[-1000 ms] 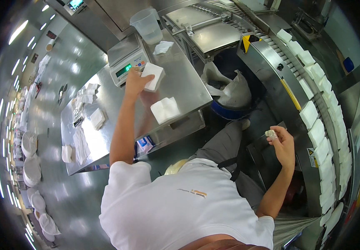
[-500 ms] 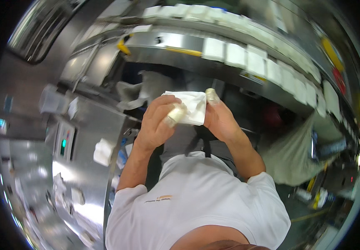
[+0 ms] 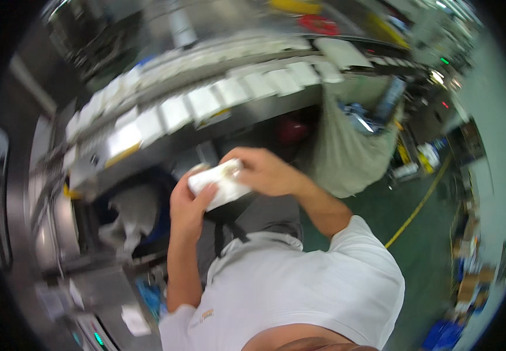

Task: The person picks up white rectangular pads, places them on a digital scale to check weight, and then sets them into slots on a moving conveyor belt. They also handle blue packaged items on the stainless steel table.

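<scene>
A white folded pad (image 3: pixel 225 188), soft like cloth or tissue, is held between my two hands in front of my waist. My left hand (image 3: pixel 185 209) grips its left end, thumb across the near face. From the right, my right hand (image 3: pixel 264 171) closes on the upper right part, its wrapped fingertip pressed to the top. That wrapping is pale and looks like tape or a finger cover. Motion blurs the fingers somewhat, and those behind the pad are hidden.
Across the front runs a conveyor with rows of similar white pads (image 3: pixel 204 102). A beige cloth sack (image 3: pixel 346 155) hangs at right. At lower left a steel table (image 3: pixel 104 292) holds a scale (image 3: pixel 96 333) and a white piece (image 3: pixel 135 320). Boxes (image 3: pixel 468 286) stand far right.
My view has swung to the right, bringing more floor and the sack into sight. The pad has turned and looks more folded or squeezed, with my right hand now over its top.
</scene>
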{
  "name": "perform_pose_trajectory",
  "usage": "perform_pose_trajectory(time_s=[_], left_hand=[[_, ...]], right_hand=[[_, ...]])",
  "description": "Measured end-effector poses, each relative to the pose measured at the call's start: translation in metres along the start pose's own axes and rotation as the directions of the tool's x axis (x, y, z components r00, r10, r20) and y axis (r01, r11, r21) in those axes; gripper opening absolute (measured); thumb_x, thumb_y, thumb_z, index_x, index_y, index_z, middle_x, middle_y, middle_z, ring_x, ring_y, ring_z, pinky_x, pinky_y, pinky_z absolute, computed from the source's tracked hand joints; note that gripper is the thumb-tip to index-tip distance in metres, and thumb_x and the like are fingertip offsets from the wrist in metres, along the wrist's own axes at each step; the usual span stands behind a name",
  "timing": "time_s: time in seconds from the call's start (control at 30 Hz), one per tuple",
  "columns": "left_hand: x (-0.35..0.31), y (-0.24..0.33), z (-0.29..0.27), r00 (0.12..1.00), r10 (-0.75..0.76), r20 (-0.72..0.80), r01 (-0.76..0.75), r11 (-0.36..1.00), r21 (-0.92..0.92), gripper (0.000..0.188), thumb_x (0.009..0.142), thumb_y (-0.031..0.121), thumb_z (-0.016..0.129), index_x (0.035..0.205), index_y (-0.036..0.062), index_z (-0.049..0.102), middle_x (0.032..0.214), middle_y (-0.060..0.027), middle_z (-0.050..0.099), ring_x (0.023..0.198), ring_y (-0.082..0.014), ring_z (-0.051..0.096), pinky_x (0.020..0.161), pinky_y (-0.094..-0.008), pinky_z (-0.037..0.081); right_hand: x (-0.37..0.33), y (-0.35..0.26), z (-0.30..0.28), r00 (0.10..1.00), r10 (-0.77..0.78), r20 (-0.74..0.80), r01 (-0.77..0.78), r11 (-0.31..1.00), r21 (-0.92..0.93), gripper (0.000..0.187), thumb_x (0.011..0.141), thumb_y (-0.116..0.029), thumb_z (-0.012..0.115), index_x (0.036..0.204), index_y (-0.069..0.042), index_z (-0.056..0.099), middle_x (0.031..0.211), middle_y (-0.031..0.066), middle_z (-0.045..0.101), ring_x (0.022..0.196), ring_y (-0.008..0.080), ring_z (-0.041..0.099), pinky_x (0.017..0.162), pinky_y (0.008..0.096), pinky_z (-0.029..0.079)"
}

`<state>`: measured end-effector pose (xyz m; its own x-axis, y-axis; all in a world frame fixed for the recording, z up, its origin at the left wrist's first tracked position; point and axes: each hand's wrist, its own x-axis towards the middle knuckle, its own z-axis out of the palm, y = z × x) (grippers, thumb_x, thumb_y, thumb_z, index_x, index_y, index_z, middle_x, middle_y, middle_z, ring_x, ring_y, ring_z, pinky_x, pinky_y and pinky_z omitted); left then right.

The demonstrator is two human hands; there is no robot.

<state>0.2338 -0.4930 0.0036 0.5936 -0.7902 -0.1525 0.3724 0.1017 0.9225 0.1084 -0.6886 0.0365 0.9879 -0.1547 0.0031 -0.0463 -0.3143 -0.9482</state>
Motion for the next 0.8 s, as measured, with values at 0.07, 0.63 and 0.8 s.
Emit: perform_pose_trajectory(time_s=[0.07,0.63,0.8], left_hand=[[0.006,-0.010,0.004,0.995,0.055,-0.080,-0.058,0.998,-0.039,0.049,0.091,0.005,0.077,0.134,-0.0034,0.055,0.120,-0.0102,0.066,0.106,-0.0169,0.065,0.096,-0.0310,0.052],[0.009,-0.029,0.015,0.900,0.348,-0.264,-0.386,0.916,-0.108,0.051,0.088,0.001,0.079,0.131,-0.0007,0.051,0.123,-0.0094,0.059,0.114,-0.0161,0.059,0.100,-0.0306,0.049],[0.008,-0.026,0.009,0.933,0.289,-0.212,-0.327,0.929,-0.171,0.055,0.088,0.001,0.078,0.135,-0.0017,0.049,0.126,-0.0106,0.059,0.116,-0.0171,0.059,0.102,-0.0324,0.049]], right_hand=[[0.000,0.009,0.013,0.957,-0.060,-0.285,0.096,0.989,0.112,0.037,0.091,0.001,0.065,0.127,0.000,0.058,0.113,0.0062,0.061,0.097,0.0111,0.060,0.083,0.0278,0.053],[-0.015,0.019,0.049,0.772,-0.193,-0.606,0.292,0.954,0.067,0.011,0.089,0.003,0.071,0.091,0.002,0.061,0.123,0.0115,0.058,0.099,0.0130,0.059,0.086,0.0267,0.050],[-0.019,0.020,0.028,0.921,-0.040,-0.386,0.179,0.927,0.329,0.020,0.092,0.002,0.070,0.107,0.000,0.057,0.127,0.0122,0.059,0.107,0.0132,0.059,0.092,0.0286,0.049]])
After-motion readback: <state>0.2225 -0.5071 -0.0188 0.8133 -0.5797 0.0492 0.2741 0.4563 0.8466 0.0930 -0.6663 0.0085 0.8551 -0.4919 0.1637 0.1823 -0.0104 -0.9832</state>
